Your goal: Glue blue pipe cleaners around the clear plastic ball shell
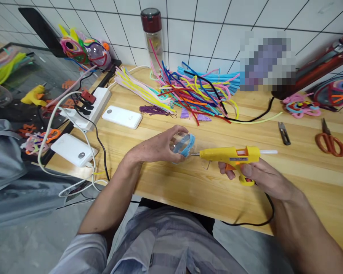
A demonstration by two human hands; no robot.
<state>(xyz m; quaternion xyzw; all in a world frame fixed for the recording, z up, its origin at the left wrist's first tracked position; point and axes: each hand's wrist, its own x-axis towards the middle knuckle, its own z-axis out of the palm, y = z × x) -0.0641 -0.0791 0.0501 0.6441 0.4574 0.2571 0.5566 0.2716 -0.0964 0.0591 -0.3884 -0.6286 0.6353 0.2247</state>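
Near the middle of the table, my left hand [162,146] grips a small clear ball [176,145] with a light blue pipe-cleaner ring [190,144] on its right side. My right hand [253,173] is wrapped round the handle of a yellow glue gun [223,154], a finger by its orange trigger. A clear glue stick [268,152] sticks out of the gun's back end. The metal nozzle [195,154] points left, close to the lower edge of the blue ring; whether they touch I cannot tell.
Colourful pipe cleaners [197,91] lie along the back beside a bottle [153,38]. White power banks [122,117] and a power strip [95,108] with cables stand left. Scissors [330,144] and small snips [284,134] lie right. The gun's black cord [270,213] hangs near the front edge.
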